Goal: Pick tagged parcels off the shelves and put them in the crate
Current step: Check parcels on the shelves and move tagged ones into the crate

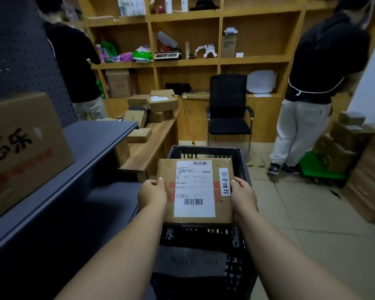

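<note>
A flat brown cardboard parcel (pixel 167 169) with a white shipping label and a small white tag on its right side hangs level over the dark plastic crate (pixel 239 161). My left hand (pixel 152 194) grips the parcel's left edge. My right hand (pixel 243 194) grips its right edge beside the tag. Both thumbs lie on top. The parcel hides most of the crate's inside; a dark flat item shows lower in the crate (pixel 191 260).
A dark metal shelf (pixel 91 135) runs along my left with a large printed carton (pixel 24 144). A wooden desk (pixel 147 148) carries several parcels. Ahead stand a black chair (pixel 228 111) and wooden shelving. One person stands at the left, another at the right beside stacked cartons (pixel 355 144).
</note>
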`<state>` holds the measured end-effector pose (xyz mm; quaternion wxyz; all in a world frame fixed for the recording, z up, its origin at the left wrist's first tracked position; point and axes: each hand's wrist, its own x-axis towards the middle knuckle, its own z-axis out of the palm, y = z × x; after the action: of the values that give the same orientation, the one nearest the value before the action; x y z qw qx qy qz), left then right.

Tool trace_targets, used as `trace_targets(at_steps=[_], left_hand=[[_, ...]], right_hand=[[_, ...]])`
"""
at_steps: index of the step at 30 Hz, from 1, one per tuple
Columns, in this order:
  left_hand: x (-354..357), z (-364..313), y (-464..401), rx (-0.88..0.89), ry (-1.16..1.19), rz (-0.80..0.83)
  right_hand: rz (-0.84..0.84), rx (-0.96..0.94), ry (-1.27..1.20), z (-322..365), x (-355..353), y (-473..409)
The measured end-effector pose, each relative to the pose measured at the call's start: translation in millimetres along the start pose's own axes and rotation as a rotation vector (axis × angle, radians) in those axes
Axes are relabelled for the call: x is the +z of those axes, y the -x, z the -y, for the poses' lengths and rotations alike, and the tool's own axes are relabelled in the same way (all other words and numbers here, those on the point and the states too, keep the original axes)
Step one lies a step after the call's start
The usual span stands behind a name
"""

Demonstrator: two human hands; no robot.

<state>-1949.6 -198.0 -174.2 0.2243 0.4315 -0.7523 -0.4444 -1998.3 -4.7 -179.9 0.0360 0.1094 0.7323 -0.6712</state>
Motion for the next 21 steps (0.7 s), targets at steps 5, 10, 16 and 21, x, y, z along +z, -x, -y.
trace_targets(at_steps=[5,10,16,21], left_hand=[[24.1,14.1,-22.9,-0.034,-0.066,0.093],[41.8,36.4,-36.4,-0.059,-0.136,0.18],[59.3,49.2,-39.4,-0.101,-0.167,0.259],[71.3,60.0,-42.9,-0.133,-0.141,0.259]], right_hand=[[-0.055,0.062,0.057,-25.5,14.3,-19.1],[-0.09,0.127,0.087,-48.5,21.2,-25.2],[-0.114,0.166,0.144,-68.0,20.1,-31.1],[-0.115,0.218,0.178,-79.0,21.4,-42.8]])
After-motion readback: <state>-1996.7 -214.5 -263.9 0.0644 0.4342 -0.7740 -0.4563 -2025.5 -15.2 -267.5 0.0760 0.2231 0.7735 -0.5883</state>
